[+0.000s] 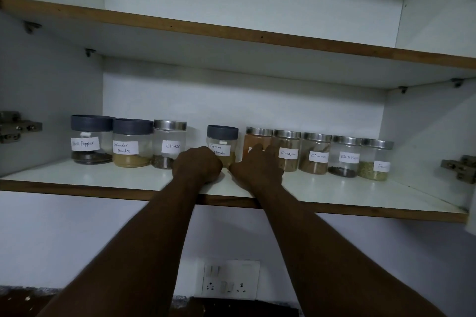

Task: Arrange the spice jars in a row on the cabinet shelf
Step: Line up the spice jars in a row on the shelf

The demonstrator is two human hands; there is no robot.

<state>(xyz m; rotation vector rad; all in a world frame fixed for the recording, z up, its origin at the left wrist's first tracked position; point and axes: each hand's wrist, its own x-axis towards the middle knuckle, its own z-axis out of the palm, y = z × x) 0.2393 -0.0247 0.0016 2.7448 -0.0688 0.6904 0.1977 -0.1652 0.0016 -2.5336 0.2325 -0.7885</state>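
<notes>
Nine spice jars are standing in a line along the back of the cabinet shelf, across the middle of the frame. At the left of the frame the big black pepper jar, the coriander powder jar and the cloves jar are sitting close together. A gap is separating them from the garam masala jar. To the right of it, the orange powder jar, the first cinnamon jar, the second cinnamon jar, the small black pepper jar and the last jar, its label partly cut off, are standing side by side. The person is reaching up with both arms from the bottom of the frame. The left hand is resting on the shelf in front of that gap, its fingers curled under and overlapping the lower left of the garam masala jar; I cannot tell whether it is holding anything. The right hand is lying just beside it, its fingers stretching up against the front of the orange powder jar and covering its label, not wrapping around it. A switch and socket panel is showing on the wall below the shelf.
</notes>
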